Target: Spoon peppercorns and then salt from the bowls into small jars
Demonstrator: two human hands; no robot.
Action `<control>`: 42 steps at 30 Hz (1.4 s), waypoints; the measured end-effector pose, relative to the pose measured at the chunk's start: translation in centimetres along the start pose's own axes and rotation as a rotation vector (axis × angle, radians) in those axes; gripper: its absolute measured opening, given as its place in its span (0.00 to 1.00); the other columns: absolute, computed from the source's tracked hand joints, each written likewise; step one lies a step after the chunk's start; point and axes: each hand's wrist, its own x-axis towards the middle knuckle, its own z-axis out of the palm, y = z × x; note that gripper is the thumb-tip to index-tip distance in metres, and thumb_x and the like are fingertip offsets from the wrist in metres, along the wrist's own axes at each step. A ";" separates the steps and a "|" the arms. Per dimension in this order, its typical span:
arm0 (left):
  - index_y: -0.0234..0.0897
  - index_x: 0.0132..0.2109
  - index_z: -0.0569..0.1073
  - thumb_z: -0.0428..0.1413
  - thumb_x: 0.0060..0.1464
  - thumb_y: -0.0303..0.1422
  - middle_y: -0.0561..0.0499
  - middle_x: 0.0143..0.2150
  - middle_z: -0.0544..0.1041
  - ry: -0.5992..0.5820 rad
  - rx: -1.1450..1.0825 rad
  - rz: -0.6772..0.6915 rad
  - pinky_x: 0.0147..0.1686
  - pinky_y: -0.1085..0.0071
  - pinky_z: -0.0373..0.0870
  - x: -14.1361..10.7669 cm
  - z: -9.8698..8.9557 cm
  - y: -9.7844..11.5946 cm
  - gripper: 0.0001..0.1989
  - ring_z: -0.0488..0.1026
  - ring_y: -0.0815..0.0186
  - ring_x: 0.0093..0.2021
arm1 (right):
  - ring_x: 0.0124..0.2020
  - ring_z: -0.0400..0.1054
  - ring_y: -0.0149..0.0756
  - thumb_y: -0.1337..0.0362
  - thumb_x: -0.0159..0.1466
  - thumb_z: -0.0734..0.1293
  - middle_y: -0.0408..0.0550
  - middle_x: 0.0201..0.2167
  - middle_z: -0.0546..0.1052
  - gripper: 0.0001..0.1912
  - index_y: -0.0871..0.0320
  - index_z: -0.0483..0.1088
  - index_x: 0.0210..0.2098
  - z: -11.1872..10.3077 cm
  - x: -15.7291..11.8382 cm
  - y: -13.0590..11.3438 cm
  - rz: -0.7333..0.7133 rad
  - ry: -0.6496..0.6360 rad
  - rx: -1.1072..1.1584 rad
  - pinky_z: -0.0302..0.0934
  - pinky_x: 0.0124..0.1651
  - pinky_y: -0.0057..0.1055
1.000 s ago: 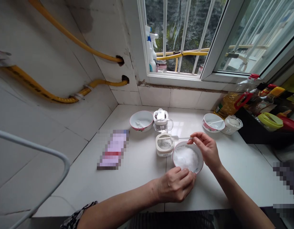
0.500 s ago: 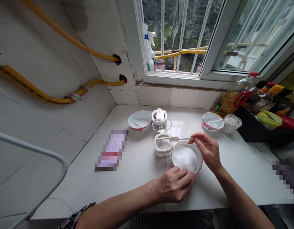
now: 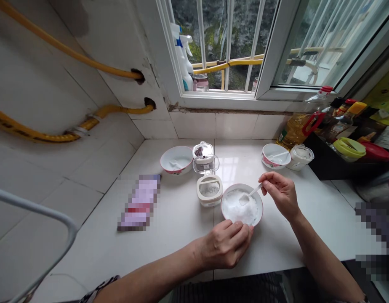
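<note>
My left hand [image 3: 227, 244] grips the near rim of a bowl [image 3: 259, 209] that holds a heap of white powder [image 3: 237, 209]. Between the fingertips of my right hand [image 3: 279, 192] is the handle of a small white spoon [image 3: 255, 190]; its scoop is over the powder inside the bowl. Just left of the bowl stands an open square jar [image 3: 209, 191] with some white contents and a bar across its mouth. Its clear lid is tipped back toward a second lidded jar [image 3: 203, 151] behind it.
A wide bowl [image 3: 176, 160] with a spoon stands at the back left, near a blurred purple packet [image 3: 139, 202]. At the back right are a flowered bowl [image 3: 275, 156], a lidded jar [image 3: 301, 157], an oil bottle [image 3: 294, 128] and a black condiment rack [image 3: 327, 162].
My right hand has drawn the spoon from over the open jar to the bowl, with its scoop now at the powder. My left hand stays on the bowl. The camera view has shifted slightly.
</note>
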 end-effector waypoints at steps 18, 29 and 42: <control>0.22 0.46 0.75 0.52 0.62 0.22 0.43 0.36 0.75 -0.037 0.016 0.003 0.25 0.70 0.71 0.0 -0.3 -0.1 0.10 0.72 0.65 0.34 | 0.20 0.62 0.31 0.64 0.58 0.64 0.39 0.17 0.69 0.06 0.56 0.72 0.27 1.2 0.0 0.3 0.148 -0.080 0.060 0.58 0.28 0.31; 0.22 0.46 0.74 0.53 0.62 0.22 0.43 0.36 0.74 -0.047 0.047 0.004 0.26 0.70 0.70 -0.2 -0.1 0.0 0.09 0.72 0.65 0.34 | 0.22 0.65 0.32 0.61 0.55 0.69 0.40 0.17 0.72 0.06 0.58 0.73 0.28 1.3 0.9 1.3 0.305 -0.056 0.303 0.63 0.34 0.33; 0.23 0.42 0.75 0.51 0.62 0.21 0.47 0.31 0.72 0.041 0.036 -0.013 0.21 0.69 0.64 0.2 0.2 0.1 0.08 0.69 0.67 0.29 | 0.33 0.74 0.38 0.70 0.67 0.62 0.46 0.31 0.81 0.10 0.53 0.74 0.38 4.8 -0.7 -0.4 -0.494 -0.182 -0.211 0.64 0.54 0.46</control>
